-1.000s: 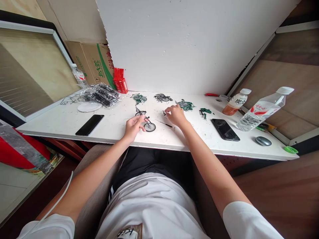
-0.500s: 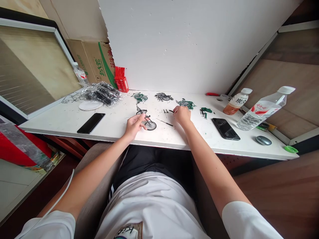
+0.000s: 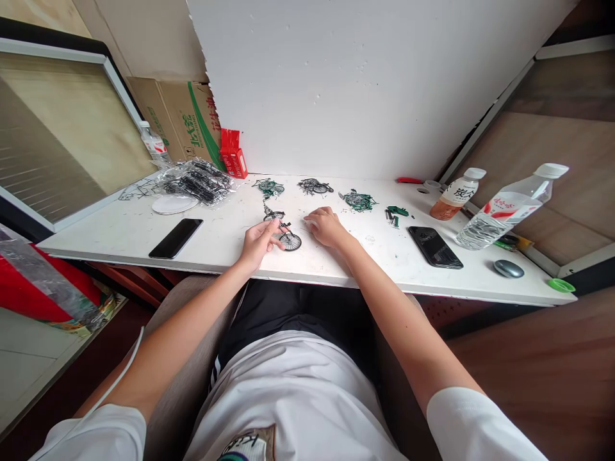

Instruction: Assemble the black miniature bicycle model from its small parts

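My left hand (image 3: 261, 243) pinches a small black model bicycle (image 3: 290, 241) near the table's front edge; one spoked wheel shows right of the fingers. My right hand (image 3: 324, 226) rests low over the white table (image 3: 230, 237), just right of the bicycle, its fingers curled together; what they hold, if anything, is too small to make out. Behind the hands lie a green parts pile (image 3: 269, 187), a black parts pile (image 3: 315, 186) and another green pile (image 3: 358, 200). Small green and black pieces (image 3: 397, 211) lie further right.
On the left are a phone (image 3: 175, 238), a bag of black parts (image 3: 196, 180), a white disc (image 3: 175, 203) and a red box (image 3: 233, 153). To the right are a second phone (image 3: 435, 247), two bottles (image 3: 512, 208) and a grey oval object (image 3: 508, 269).
My right hand has moved left from beside the green pile to close by the bicycle, now covering the spot where small dark pieces lay. My left hand has barely moved.
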The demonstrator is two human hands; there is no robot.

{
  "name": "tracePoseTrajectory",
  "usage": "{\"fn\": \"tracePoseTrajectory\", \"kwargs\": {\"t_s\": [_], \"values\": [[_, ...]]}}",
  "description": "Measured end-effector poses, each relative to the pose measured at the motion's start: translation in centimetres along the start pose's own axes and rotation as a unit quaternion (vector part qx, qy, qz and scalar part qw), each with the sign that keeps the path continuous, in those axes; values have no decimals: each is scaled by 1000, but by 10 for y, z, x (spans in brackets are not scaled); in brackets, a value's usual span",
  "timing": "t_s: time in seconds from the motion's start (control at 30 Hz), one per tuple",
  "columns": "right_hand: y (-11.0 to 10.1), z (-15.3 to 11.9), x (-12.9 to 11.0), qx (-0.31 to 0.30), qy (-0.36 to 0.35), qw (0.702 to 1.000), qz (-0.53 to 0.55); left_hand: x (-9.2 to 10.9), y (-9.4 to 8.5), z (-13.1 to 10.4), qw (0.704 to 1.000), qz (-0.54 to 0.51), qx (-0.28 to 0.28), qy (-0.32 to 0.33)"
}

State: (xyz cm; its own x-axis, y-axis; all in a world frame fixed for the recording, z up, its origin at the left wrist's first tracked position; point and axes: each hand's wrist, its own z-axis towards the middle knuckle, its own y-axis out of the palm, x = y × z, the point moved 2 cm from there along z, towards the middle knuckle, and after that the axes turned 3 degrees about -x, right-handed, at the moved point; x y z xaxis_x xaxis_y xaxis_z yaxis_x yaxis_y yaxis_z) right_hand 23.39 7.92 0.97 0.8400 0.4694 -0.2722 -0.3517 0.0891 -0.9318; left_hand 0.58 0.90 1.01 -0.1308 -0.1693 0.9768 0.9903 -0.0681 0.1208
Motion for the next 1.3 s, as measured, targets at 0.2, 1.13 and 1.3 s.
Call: {"fn": "tracePoseTrajectory", "kwargs": {"t_s": [0.2,1.13,1.3], "values": [[3,-1,7,-53,64,997,-7,0,0,0,1000,-3,-2,-1],[-47,0,22,94,61,989,97,2,-5,0,1000,-1,18,21],[-52,-10,36,31,95,990,95,2,-6,0,1000,-10,17,10]]}}
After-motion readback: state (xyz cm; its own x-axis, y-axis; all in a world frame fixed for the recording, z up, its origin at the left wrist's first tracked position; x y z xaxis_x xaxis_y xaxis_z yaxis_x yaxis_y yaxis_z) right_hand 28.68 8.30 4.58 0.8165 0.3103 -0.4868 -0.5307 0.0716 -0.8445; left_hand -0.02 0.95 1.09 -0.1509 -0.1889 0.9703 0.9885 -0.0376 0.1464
